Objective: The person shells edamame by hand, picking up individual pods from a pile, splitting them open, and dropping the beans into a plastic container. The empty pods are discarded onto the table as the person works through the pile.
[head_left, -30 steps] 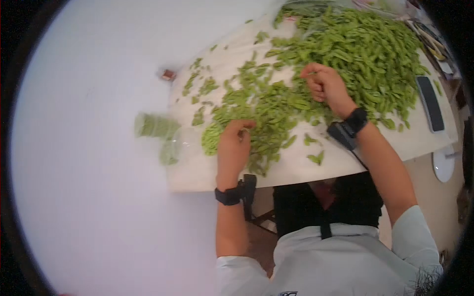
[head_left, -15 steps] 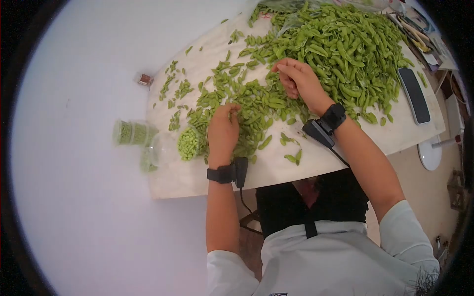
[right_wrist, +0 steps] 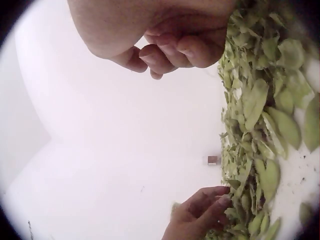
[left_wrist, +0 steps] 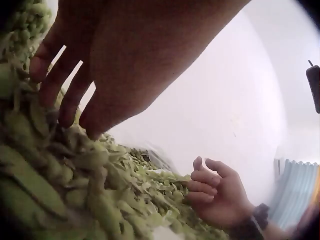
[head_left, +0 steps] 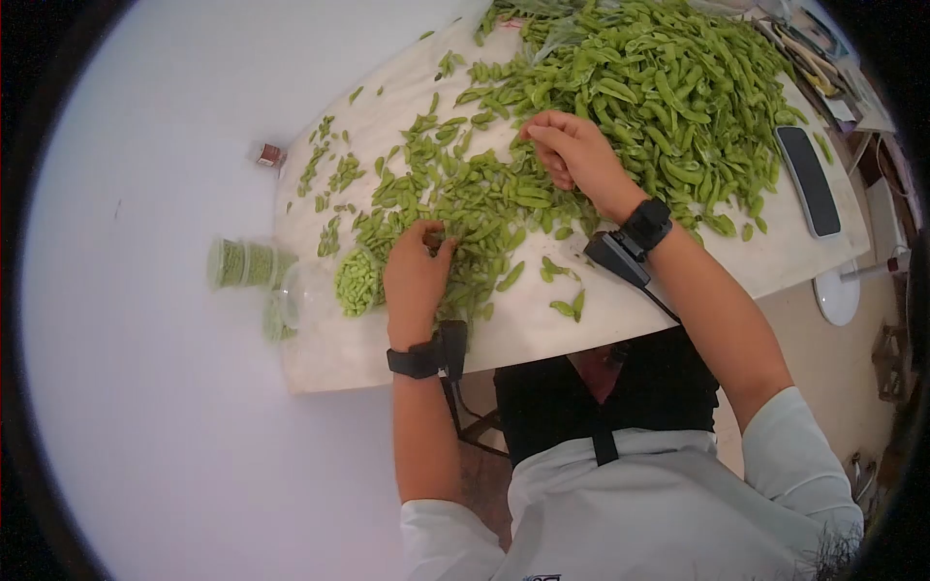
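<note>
My left hand [head_left: 417, 281] is low over the scattered soybean pods [head_left: 475, 203]. Its fingers hang apart and reach down among them, tips touching pods in the left wrist view. Just left of this hand stands a clear tub of shelled green beans [head_left: 358, 281]. My right hand [head_left: 573, 160] is raised beside the large heap of full pods [head_left: 668, 97]. In the right wrist view its fingers [right_wrist: 192, 50] curl toward the palm, with the thumb close by and nothing visible between the fingertips.
Several clear containers of beans [head_left: 242, 263] stand at the table's left edge, near an empty clear tub [head_left: 308, 295]. A small red-brown box [head_left: 269, 155] sits at the far left edge. On the right lie a phone [head_left: 809, 182] and assorted tools [head_left: 814, 63].
My left hand has moved slightly, its thumb and fingers now parted more over the pods. The right hand stays curled beside the heap. The head view has shifted.
</note>
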Demonstrator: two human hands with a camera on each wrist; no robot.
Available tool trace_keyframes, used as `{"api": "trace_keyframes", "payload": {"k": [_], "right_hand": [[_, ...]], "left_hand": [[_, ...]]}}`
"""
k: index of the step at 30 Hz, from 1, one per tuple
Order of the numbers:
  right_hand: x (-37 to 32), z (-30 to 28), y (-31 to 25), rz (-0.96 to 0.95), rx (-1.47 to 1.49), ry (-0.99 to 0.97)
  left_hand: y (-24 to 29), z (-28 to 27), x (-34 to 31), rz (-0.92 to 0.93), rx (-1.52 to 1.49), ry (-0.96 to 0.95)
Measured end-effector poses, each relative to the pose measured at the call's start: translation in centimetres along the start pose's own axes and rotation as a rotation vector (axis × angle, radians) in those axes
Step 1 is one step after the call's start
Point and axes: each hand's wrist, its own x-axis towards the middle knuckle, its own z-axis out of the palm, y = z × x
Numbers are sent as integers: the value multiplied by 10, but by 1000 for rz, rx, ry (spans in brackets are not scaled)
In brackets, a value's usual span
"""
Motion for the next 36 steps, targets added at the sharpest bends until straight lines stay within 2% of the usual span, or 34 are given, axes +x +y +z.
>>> {"api": "trace_keyframes", "payload": {"k": [4,7,13,16,22,25,28,31,36], "right_hand": [[0,-2,2,-14,-34,6],[2,-3,4,-6,-9,6],[-3,3,-5,33,-49,23],[-2,2,-3,20,-61,6],[0,-1,1,15,-41,2],[1,-1,3,8,-48,-1],[0,-1,1,25,-32,-8],[-2,2,-2,25,-83,3],[-2,2,-1,24,-75,10]], "left_hand": [[-8,9,2,107,-38,39],[-5,7,-1,-13,-160,-23],[-17,7,-4,129,-118,78],[-16,7,-6,141,-144,93],[-3,-8,-7,-66,-156,51],[3,-14,-9,-112,-228,31],[-3,-9,-9,-9,-268,112],[-11,-4,-7,12,-201,123],[-12,-5,-7,-41,-237,146]]}}
